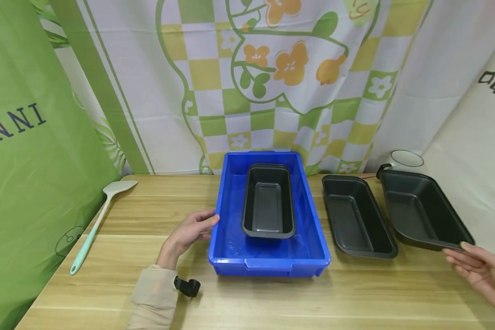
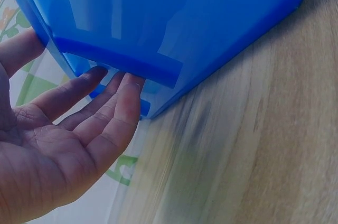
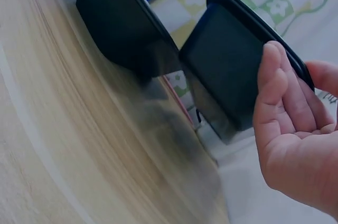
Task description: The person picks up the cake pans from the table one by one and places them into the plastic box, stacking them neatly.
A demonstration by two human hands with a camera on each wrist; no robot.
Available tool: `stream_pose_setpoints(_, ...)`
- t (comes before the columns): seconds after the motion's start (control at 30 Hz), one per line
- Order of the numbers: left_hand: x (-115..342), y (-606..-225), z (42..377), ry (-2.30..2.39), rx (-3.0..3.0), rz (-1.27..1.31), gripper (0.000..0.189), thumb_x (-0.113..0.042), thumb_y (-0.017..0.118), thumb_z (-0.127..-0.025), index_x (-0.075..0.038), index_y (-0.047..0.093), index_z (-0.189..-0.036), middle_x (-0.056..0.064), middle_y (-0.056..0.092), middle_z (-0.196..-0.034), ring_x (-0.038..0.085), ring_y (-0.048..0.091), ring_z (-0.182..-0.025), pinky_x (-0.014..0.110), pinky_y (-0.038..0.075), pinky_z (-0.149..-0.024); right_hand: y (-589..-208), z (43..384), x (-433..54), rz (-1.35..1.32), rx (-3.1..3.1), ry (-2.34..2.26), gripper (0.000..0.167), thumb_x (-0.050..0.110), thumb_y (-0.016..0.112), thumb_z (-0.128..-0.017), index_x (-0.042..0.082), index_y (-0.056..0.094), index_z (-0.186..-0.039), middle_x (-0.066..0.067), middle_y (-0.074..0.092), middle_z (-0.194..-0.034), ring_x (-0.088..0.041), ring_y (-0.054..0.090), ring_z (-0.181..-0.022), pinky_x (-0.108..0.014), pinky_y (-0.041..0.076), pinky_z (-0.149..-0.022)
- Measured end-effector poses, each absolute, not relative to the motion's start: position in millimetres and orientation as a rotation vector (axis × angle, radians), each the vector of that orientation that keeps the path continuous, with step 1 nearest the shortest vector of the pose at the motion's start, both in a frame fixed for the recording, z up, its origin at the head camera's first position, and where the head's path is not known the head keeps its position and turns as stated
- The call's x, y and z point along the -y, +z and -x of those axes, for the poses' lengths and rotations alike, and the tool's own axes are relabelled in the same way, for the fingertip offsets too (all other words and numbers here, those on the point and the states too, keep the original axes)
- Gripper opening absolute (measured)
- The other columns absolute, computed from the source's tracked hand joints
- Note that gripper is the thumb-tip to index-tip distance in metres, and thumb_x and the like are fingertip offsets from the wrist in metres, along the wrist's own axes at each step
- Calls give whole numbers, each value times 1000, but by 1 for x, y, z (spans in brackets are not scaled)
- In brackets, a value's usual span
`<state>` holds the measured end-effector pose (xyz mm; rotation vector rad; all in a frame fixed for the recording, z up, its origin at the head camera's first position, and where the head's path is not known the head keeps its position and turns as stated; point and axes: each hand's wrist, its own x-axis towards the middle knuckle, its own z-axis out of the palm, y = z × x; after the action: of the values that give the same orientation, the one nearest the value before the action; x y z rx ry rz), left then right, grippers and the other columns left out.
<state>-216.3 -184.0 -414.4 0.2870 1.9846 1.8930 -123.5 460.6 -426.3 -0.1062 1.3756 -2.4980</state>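
Observation:
At the left side of the blue plastic bin (image 1: 268, 266), my left hand (image 1: 189, 228) grips its long wall. The left wrist view shows the thumb at the rim and the fingers (image 2: 127, 100) tucked under the ledge. A dark loaf pan (image 1: 268, 208) lies inside the bin. Far right, my right hand (image 1: 480, 270) pinches the near corner of another dark loaf pan (image 1: 420, 208), thumb on the rim and fingers beneath. In the right wrist view this held pan (image 3: 227, 60) is tilted and raised off the wooden table.
Between the bin and the held pan, another dark loaf pan (image 1: 356, 215) sits on the table (image 1: 264, 302). A white mug (image 1: 408, 159) with a dark rim stands at the back right. On the left lies a turner (image 1: 92, 231) with a mint handle. Printed curtains (image 1: 214, 82) hang behind.

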Motion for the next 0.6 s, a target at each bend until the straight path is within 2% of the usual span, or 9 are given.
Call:
stream_pose_setpoints(0.23,184,-414,217,1893,-1983,-280,58,-23,55,-99,11,35,-141,32,51,-129,20,63,-100,41,51,-90,-411,123,-446,45,-1563,-2487,50,16,26,-107,12,76,-102,-8,74,-94,-18,70,-83,-28,55,-70)
stream_pose_setpoints(0.47,184,-413,216,1891,-1990,-272,57,-23,54,-99,10,35,-141,31,52,-129,20,63,-100,39,52,-89,-394,127,-410,241,-1455,-2639,49,2,24,-105,2,73,-107,-17,72,-96,-23,70,-89,-30,57,-75)
stream_pose_setpoints(0.6,184,-413,216,1890,-1995,-265,56,-22,54,-99,10,36,-141,30,52,-129,21,63,-101,38,52,-88,-387,134,-389,228,-1507,-2682,43,-2,30,-103,-2,73,-102,-17,72,-93,-24,71,-84,-30,57,-72)
